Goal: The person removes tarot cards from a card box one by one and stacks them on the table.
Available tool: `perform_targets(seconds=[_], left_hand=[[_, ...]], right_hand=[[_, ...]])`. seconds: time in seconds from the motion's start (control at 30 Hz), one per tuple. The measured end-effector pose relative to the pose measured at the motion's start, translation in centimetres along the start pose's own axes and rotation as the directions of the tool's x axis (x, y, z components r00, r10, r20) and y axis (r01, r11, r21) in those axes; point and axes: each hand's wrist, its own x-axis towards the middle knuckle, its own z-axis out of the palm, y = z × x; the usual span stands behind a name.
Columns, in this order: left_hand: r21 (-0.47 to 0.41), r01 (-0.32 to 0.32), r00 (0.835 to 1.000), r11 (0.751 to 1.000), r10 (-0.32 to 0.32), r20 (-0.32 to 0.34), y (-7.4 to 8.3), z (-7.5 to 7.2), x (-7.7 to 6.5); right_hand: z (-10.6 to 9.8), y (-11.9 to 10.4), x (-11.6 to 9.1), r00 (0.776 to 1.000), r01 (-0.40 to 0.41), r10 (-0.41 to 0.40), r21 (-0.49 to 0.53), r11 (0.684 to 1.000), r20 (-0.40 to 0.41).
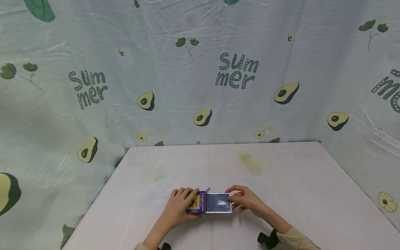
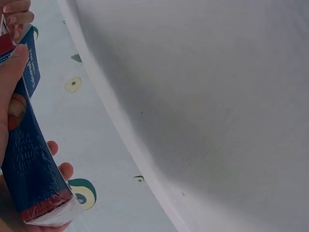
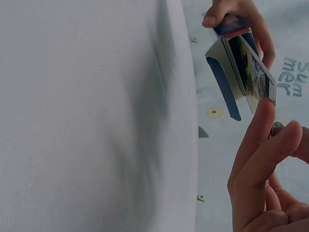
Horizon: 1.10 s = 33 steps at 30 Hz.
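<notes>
My left hand [image 1: 178, 207] grips a dark blue card box [image 1: 201, 202] with a yellow picture and "Universal Waite" lettering, held above the table. Out of its right end sticks a playing-card-sized tarot card [image 1: 218, 203], dark-backed with a white border. My right hand [image 1: 248, 200] pinches the card's outer end between thumb and fingers. In the right wrist view a coloured picture shows on the card's [image 3: 256, 72] other face, and the box's end flap [image 3: 223, 87] hangs open. Clear wrap covers the box's [image 2: 36, 154] closed end in the left wrist view. How many cards are out, I cannot tell.
Beneath both hands lies a white table [image 1: 281, 180] with a faint yellow stain [image 1: 251, 164]. A pale curtain [image 1: 175, 76] printed with avocados and "summer" surrounds its back and sides. A black wrist-camera mount [image 1: 268, 239] sits by the right sleeve.
</notes>
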Motion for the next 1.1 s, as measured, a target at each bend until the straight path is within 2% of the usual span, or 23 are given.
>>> perform_targets(seconds=[0.2, 0.6, 1.1], left_hand=[[0.003, 0.012, 1.0, 1.0, -0.012, 0.014, -0.1, -0.1, -0.2], [0.045, 0.017, 0.999, 0.999, -0.016, -0.036, -0.5, 0.0, -0.5], [0.008, 0.068, 0.998, 0.998, -0.068, 0.006, -0.9, -0.6, -0.8]], right_hand=[[-0.4, -0.1, -0.3, 0.999, -0.018, 0.017, -0.046, 0.999, -0.033], [-1.8, 0.7, -1.0, 0.996, -0.041, 0.037, -0.047, 0.998, -0.076], [-3.2, 1.2, -1.9, 0.989, -0.091, 0.093, 0.018, 0.996, -0.113]])
